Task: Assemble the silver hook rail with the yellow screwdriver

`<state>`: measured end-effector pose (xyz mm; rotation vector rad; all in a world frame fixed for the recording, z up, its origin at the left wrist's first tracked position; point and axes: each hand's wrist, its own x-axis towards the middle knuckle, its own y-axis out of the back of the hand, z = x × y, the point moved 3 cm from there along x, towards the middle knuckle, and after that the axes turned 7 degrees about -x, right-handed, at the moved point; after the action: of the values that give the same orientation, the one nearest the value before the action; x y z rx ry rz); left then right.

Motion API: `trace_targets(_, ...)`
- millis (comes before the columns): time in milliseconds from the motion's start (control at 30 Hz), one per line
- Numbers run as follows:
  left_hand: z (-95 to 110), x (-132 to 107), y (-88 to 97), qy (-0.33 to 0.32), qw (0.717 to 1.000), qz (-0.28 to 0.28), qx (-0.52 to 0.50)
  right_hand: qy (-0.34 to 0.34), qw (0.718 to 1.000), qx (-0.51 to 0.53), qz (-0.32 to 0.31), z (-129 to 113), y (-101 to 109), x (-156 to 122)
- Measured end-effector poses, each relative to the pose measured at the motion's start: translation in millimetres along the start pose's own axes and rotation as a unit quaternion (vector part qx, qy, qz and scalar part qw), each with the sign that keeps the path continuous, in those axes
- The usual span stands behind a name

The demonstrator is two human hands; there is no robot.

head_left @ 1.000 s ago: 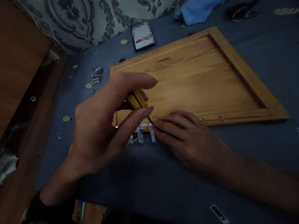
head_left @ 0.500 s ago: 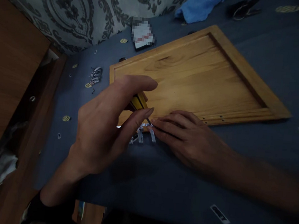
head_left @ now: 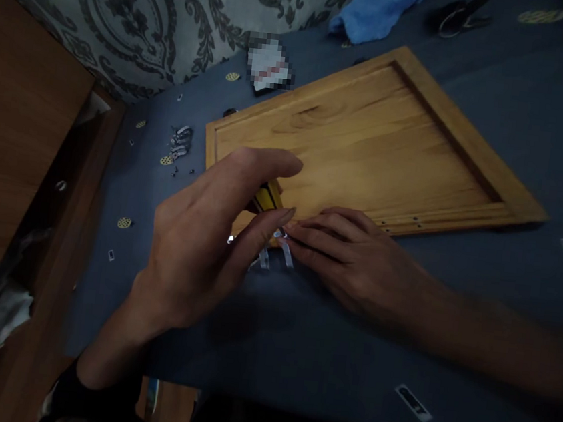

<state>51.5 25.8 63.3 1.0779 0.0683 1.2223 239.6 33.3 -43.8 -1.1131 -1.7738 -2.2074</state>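
My left hand (head_left: 201, 256) is wrapped around a screwdriver with a yellow and black handle (head_left: 267, 197); its tip is hidden behind my fingers, near the front edge of a wooden panel (head_left: 369, 146). My right hand (head_left: 351, 259) lies with its fingers pressed together on a small metal hinge (head_left: 282, 248) at that front edge, holding it against the blue cloth-covered surface (head_left: 297, 347). The two hands nearly touch over the hinge.
More metal hinges (head_left: 181, 141) and small round gold pieces (head_left: 124, 223) lie left of the panel. A blurred box (head_left: 269, 65), a blue rag (head_left: 378, 10) and a dark tool (head_left: 457, 18) sit at the back. A brown wooden cabinet (head_left: 19, 163) stands to the left.
My left hand has shifted slightly right and down, bringing the screwdriver closer to the hinge and covering more of it. My right hand has stayed put.
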Motion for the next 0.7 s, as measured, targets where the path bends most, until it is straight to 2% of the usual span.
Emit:
trace_targets(100,0.5,-0.5,-1.2,-0.002,1.000,-0.005,0.020,-0.002,1.000,0.001,0.001,0.0,0.7,0.3)
trace_targets(267,0.9,-0.7,-3.1,-0.008,0.999,0.019,0.042,0.000,1.000,0.000,0.004,-0.1,0.0,-0.4)
trace_targets(700,-0.9,-0.3,-1.3,-0.019,1.000,-0.015,0.017,0.004,1.000,-0.018,0.016,-0.6,0.4,0.8)
